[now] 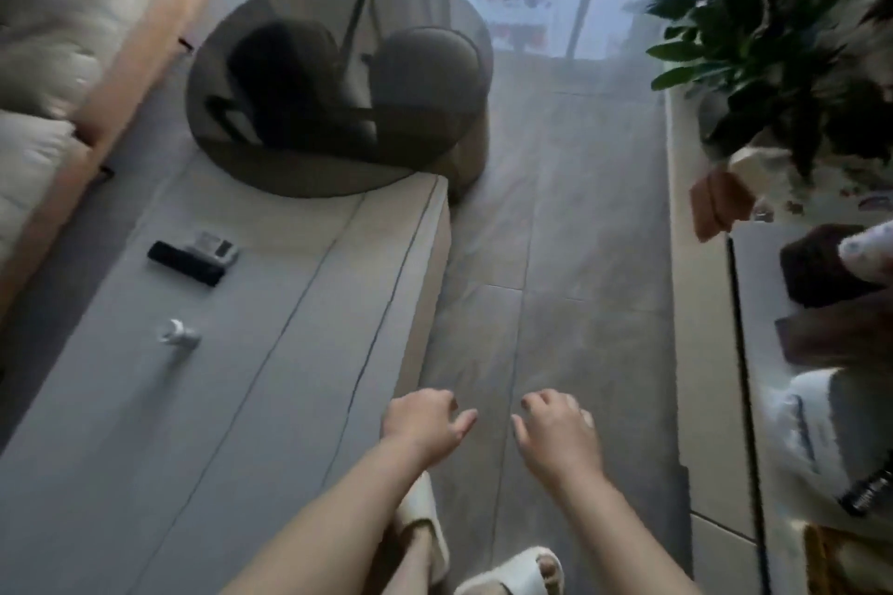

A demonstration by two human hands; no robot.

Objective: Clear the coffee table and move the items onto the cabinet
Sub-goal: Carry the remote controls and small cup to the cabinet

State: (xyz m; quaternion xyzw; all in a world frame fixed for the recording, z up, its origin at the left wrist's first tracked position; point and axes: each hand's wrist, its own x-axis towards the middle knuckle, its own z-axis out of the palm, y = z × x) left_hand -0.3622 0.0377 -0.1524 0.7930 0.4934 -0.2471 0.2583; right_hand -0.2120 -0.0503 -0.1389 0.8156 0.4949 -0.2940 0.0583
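Note:
The long pale coffee table [290,304] fills the left of the view. On it lie a black remote [186,264], a small white remote or card [215,246] touching it, and a small clear glass [176,334] nearer to me. My left hand [425,425] hangs over the table's right edge, fingers loosely curled and holding nothing. Beside it, my right hand [555,432] hovers over the floor, also loosely curled and holding nothing. The pale cabinet [696,353] runs along the right edge, with several items on it.
A round dark glass table [338,82] overlaps the coffee table's far end. A sofa [72,63] stands at the left. Potted plants [773,39], a brown box [720,203] and a white bag [816,430] sit on the cabinet. Grey tiled floor [555,232] lies between table and cabinet.

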